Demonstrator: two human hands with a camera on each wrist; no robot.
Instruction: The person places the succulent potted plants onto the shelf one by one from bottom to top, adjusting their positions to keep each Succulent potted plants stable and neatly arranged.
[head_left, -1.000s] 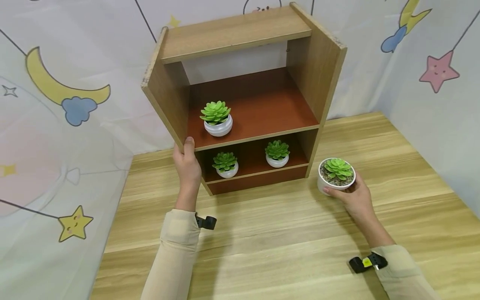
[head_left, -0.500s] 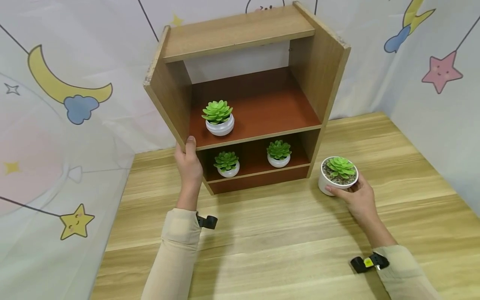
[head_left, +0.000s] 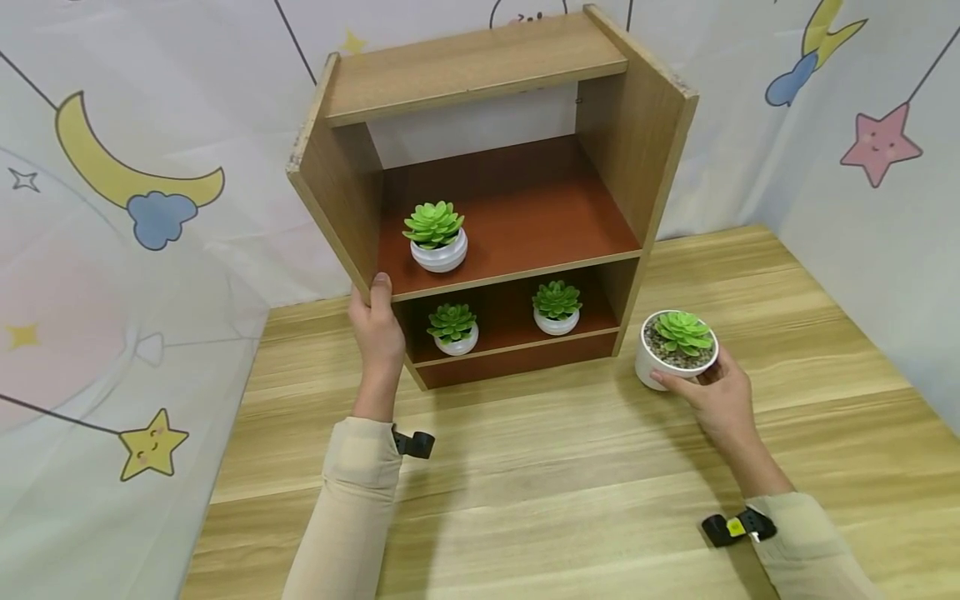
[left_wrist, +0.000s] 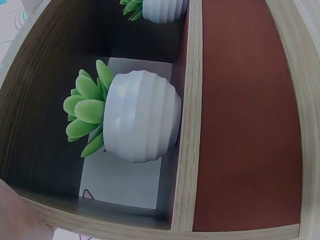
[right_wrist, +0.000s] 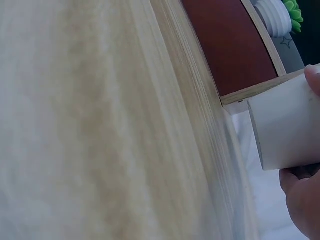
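Note:
My left hand grips the left side panel of a small wooden shelf unit, its thumb over the front edge near the middle board. With my right hand I hold a white pot with a green succulent and gravel, just right of the shelf. In the right wrist view, the pot's base looks raised off the table. One ribbed white pot with a succulent stands on the middle board at left. On the lower board sit a left succulent and a right succulent.
The shelf stands on a wood-grain table, close to a printed cloth backdrop with moons and stars. A second cloth side borders the table at right. Above, the shelf has a top board.
The pot in my right hand has shifted only slightly, rising a little. My left hand keeps its grip on the shelf. The succulents on the boards have not moved.

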